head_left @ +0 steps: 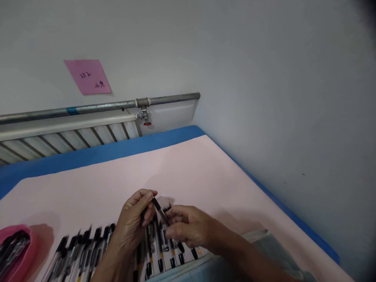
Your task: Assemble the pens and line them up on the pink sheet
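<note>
Black-ended pen [160, 210] is slanting above counter [164, 168], left hand [136, 211] pinching 1 end, right hand [192, 226] gripping lower down; other pens [159, 250] are lying below or filling pink tub [33, 250]; finished share unclear

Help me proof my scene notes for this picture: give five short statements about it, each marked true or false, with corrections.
1. The left hand and right hand are both on one pen. True.
2. The pink container is at the right edge of the picture. False: it is at the left edge.
3. A pink paper with handwriting is on the wall above the metal pipe. True.
4. The valve handle is blue. False: it is red.
5. A pale pink sheet lies inside a blue border. True.
</note>
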The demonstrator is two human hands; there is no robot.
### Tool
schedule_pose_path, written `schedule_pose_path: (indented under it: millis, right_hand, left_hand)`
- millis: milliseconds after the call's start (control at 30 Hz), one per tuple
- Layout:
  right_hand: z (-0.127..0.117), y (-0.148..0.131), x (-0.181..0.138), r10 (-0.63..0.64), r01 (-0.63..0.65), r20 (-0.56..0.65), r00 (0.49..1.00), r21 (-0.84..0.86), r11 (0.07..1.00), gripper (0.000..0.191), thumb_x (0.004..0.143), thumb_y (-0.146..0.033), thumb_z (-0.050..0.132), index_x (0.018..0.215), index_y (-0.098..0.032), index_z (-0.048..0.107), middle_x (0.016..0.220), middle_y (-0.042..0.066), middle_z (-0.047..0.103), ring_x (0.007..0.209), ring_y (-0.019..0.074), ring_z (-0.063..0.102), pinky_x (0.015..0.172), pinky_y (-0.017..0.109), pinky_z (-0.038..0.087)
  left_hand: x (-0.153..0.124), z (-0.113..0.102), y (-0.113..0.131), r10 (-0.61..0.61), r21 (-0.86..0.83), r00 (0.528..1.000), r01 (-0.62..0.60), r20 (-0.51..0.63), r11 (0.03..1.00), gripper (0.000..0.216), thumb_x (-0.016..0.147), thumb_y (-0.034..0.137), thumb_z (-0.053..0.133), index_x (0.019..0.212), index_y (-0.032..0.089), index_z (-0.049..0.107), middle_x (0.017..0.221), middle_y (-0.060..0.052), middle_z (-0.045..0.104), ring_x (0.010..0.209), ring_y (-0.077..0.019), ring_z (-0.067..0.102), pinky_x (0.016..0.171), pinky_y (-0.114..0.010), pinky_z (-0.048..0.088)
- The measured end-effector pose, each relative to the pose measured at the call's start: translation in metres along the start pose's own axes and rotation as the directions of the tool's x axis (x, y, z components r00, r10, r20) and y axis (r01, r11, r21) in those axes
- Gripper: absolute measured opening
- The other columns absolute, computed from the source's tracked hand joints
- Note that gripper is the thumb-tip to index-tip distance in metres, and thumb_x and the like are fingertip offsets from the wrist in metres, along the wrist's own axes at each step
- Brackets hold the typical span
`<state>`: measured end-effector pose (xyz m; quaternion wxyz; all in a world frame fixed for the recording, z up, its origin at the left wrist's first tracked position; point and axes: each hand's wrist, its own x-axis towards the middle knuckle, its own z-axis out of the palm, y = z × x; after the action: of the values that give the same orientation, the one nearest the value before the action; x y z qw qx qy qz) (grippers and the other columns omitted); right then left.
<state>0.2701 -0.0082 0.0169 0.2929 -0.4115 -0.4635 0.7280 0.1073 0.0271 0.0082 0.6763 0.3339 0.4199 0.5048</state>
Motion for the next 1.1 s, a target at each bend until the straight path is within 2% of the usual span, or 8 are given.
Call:
schedule_pose_path:
  millis: [67,233,433,567,633,800,967,1100]
  right_hand:
    - [0.0,-0.002,-0.001,0.057,-0.064,0.089,0.994,0.067,0.996,0.02,0.075,-0.03,0.052,0.079,-0.012,0.06,0.062,0.0,0.053,0.046,0.0043,0.034,0.038,0.016,0.02]
    - [-0.001,0.001,0.002,0.046,-0.047,0.014,0.999,0.159,0.986,0.011,0.068,-0.023,0.06,0.068,-0.014,0.053,0.049,-0.006,0.046,0.037,0.002,0.03,0.035,0.016,0.016]
    - [0.003,0.001,0.004,0.035,-0.068,0.157,0.987,0.211,0.975,0.026,0.073,-0.033,0.052,0.076,-0.009,0.061,0.066,0.003,0.059,0.042,0.0037,0.038,0.035,0.017,0.021]
    - [0.004,0.004,0.007,0.026,-0.023,-0.015,1.0,0.156,0.987,0.016,0.064,-0.025,0.064,0.065,-0.013,0.053,0.049,-0.007,0.046,0.039,0.002,0.032,0.037,0.016,0.019]
    - [0.005,0.005,0.007,-0.004,0.013,-0.064,0.998,0.134,0.991,0.018,0.062,-0.024,0.066,0.066,-0.014,0.052,0.049,-0.008,0.044,0.042,0.0022,0.033,0.039,0.016,0.02]
    - [0.006,0.001,0.003,0.046,-0.067,0.11,0.993,0.195,0.978,0.024,0.071,-0.034,0.054,0.075,-0.011,0.059,0.064,0.001,0.056,0.042,0.0032,0.034,0.035,0.017,0.017]
    - [0.006,0.005,0.007,0.008,-0.002,-0.077,0.997,0.068,0.998,0.014,0.068,-0.027,0.058,0.066,-0.015,0.053,0.046,-0.008,0.038,0.039,0.0031,0.029,0.038,0.017,0.019]
    - [0.009,0.01,0.008,-0.129,0.092,-0.224,0.966,-0.165,0.982,0.016,0.061,-0.019,0.065,0.062,-0.015,0.05,0.05,-0.008,0.04,0.048,0.0044,0.035,0.046,0.017,0.026]
  left_hand:
    - [0.0,-0.001,0.002,-0.008,-0.003,1.0,0.008,0.006,1.0,0.017,0.068,0.028,0.066,0.075,0.013,0.062,0.039,0.007,0.042,0.031,-0.001,0.028,0.033,-0.014,0.015]
    - [-0.001,-0.002,0.003,-0.002,-0.008,1.0,0.002,-0.002,1.0,0.017,0.068,0.029,0.067,0.074,0.014,0.062,0.037,0.006,0.043,0.031,-0.0015,0.029,0.033,-0.014,0.016]
    - [-0.001,-0.001,0.002,-0.011,-0.038,1.0,0.012,0.012,0.999,0.015,0.068,0.027,0.066,0.074,0.014,0.062,0.037,0.007,0.042,0.03,-0.0015,0.029,0.033,-0.014,0.016]
    - [-0.001,-0.003,0.002,0.011,-0.04,1.0,-0.01,0.009,0.999,0.013,0.07,0.027,0.065,0.073,0.014,0.062,0.037,0.006,0.042,0.031,-0.0015,0.029,0.033,-0.014,0.017]
    - [0.0,-0.004,0.002,0.019,-0.044,1.0,-0.018,0.007,0.999,0.014,0.07,0.027,0.065,0.073,0.014,0.062,0.039,0.006,0.044,0.031,-0.0015,0.029,0.032,-0.014,0.017]
    - [0.001,-0.007,0.003,0.018,-0.037,1.0,-0.018,0.006,0.999,0.016,0.067,0.026,0.067,0.074,0.013,0.062,0.04,0.006,0.044,0.031,-0.0011,0.029,0.032,-0.014,0.017]
    - [0.001,-0.005,0.003,0.035,-0.027,0.999,-0.036,-0.029,0.999,0.018,0.067,0.027,0.068,0.073,0.012,0.061,0.042,0.006,0.044,0.032,-0.001,0.029,0.032,-0.013,0.017]
    - [0.005,-0.01,0.005,0.064,-0.088,0.995,-0.072,-0.081,0.994,0.016,0.068,0.025,0.067,0.07,0.013,0.057,0.046,0.007,0.043,0.033,-0.0004,0.028,0.03,-0.012,0.018]
